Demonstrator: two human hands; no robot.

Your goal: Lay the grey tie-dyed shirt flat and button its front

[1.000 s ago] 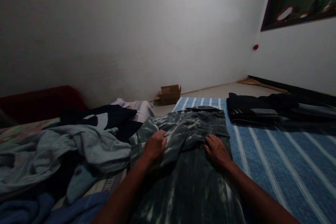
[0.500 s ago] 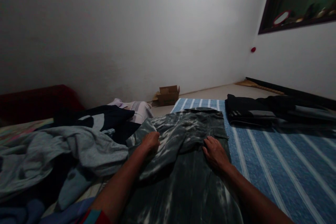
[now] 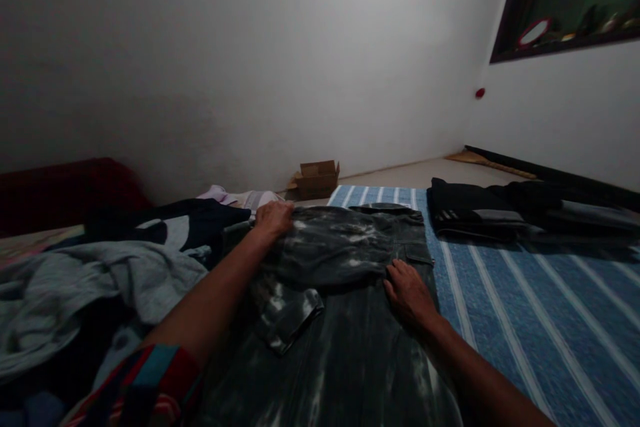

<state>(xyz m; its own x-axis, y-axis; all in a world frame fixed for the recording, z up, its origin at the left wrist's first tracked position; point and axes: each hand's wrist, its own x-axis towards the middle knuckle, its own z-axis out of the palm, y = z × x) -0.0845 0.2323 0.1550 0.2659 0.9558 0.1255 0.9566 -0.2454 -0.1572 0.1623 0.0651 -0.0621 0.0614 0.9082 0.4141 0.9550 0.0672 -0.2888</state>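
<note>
A dark grey jacket (image 3: 350, 340) with pale mottled streaks lies spread in front of me, its collar end far away and a flapped pocket at the right. One sleeve is folded across it, and the cuff lies near the middle. My left hand (image 3: 275, 218) is closed on the cloth at the jacket's far left edge. My right hand (image 3: 411, 290) rests on the right side below the pocket, its fingers bent together on the edge of the fold. The fingertips of both hands are partly hidden.
Loose clothes, including a grey garment (image 3: 115, 280) and a navy one (image 3: 210, 219), are heaped at left. Folded black clothes (image 3: 475, 210) lie on the blue striped sheet (image 3: 505, 307) at right. A cardboard box (image 3: 319, 180) stands by the wall.
My left hand has moved away from me and slightly left, drawing the sleeve fold with it. The cuff now shows on the jacket. My right hand has barely moved.
</note>
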